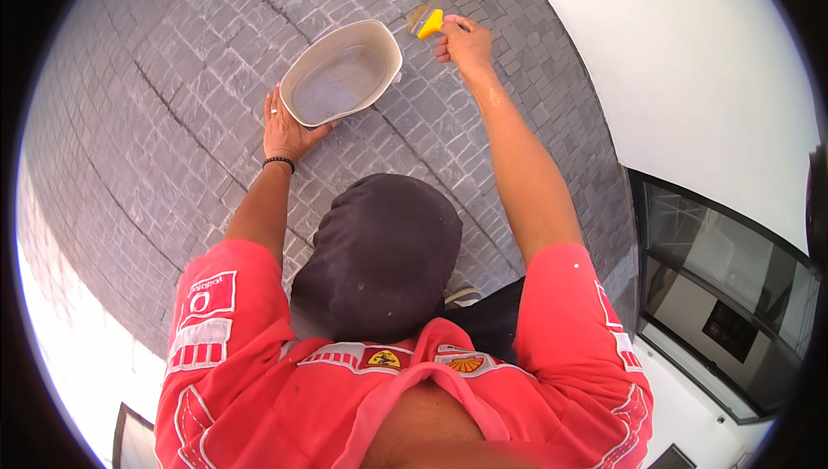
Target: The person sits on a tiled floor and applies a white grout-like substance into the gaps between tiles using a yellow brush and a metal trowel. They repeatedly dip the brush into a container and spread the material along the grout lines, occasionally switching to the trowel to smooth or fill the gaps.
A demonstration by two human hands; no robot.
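Observation:
A pale oval plastic tub [391,48] rests on the grey paving, with a greyish layer over its bottom. My left hand [289,130] is at its near left side, fingers along the outer wall and the thumb spread under the near rim. To the right of the tub, my right hand [467,45] is closed round the handle of a paintbrush with a yellow ferrule end [429,24]. The brush's bristles point left, over or on the paving; whether they touch it I cannot tell.
Grey stone-patterned paving [216,64] spreads around the tub, crossed by dark joint lines. A white wall [673,55] curves along the right, with a dark-framed window [724,279] below it. My dark-trousered knee [379,253] is bent between my arms.

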